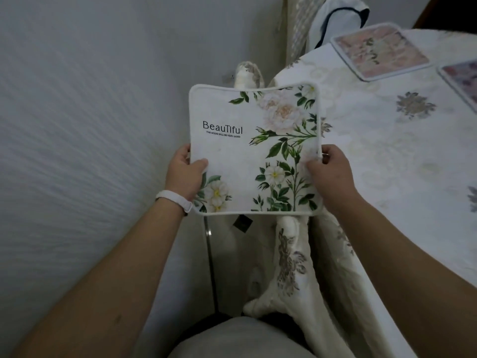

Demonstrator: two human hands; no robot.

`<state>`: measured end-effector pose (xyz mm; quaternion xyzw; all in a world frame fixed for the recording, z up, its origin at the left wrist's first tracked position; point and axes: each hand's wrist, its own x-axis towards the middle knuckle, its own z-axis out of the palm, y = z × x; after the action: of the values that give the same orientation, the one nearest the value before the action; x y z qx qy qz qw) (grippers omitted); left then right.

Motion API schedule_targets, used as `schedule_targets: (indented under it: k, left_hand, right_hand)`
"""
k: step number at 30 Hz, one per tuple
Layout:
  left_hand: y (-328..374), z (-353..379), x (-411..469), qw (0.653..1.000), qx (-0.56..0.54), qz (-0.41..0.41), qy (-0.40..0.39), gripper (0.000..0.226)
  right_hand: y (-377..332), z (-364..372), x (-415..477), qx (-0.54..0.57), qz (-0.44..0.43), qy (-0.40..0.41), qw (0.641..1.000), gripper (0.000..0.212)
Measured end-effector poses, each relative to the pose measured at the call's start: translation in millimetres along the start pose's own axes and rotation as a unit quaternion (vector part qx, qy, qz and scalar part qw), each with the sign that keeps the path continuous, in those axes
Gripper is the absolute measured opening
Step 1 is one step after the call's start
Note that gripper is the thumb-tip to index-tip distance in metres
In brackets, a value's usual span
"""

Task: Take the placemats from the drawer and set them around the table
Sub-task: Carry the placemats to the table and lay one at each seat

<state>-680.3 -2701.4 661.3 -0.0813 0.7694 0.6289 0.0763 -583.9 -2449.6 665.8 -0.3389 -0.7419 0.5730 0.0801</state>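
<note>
View from above, looking down at 2 bare forearms reaching forward. Both hands hold 1 white placemat (254, 151) flat and face up in the air, beside the table (387, 140) and just left of its edge, with its right side over the hanging cloth. The mat is printed with white flowers, green leaves and the word "BeauTiful".

The left hand (186, 174) pinches the mat's left edge, thumb (200, 164) on top and the other fingers curled underneath. A white wristband (173, 199) circles that wrist. The right hand (329, 171) pinches the right edge the same way, thumb on top, fingers curled around the border.

The table fills the right side, covered in a pale cloth with grey flower motifs that drapes down past the mat. On it, well apart from the held mat, lies a pink mat (380, 51) near the far edge. Just right of it, 1 more mat (462, 78) with a purple pattern is cut off by the frame edge. A plain pale wall (90, 99) fills the left side
</note>
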Motion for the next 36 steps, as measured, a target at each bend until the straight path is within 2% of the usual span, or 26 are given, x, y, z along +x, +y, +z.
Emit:
schedule_targets:
  k: [10,15,22,27,36]
  left_hand:
    - [55,97,68,0.992,0.065,0.021,-0.108,0.022]
    - [81,159,97,0.972,0.118,0.06,-0.195,0.019]
    - [79,240,153,0.937,0.141,0.062,-0.315,0.023]
    - [77,284,207,0.911,0.163,0.061,-0.374,0.014]
    - [78,335,300,0.846,0.221,0.061,-0.482,0.009]
  right_hand:
    - [-1,-57,46,0.059,0.026,0.101,0.993,0.013]
    - [9,-87,65,0.09,0.055,0.164,0.981,0.018]
    - [28,-110,93,0.114,0.119,0.251,0.954,0.021]
    - [34,-90,121,0.126,0.171,0.307,0.928,0.016]
    - [27,-33,176,0.122,0.261,0.334,0.898,0.018]
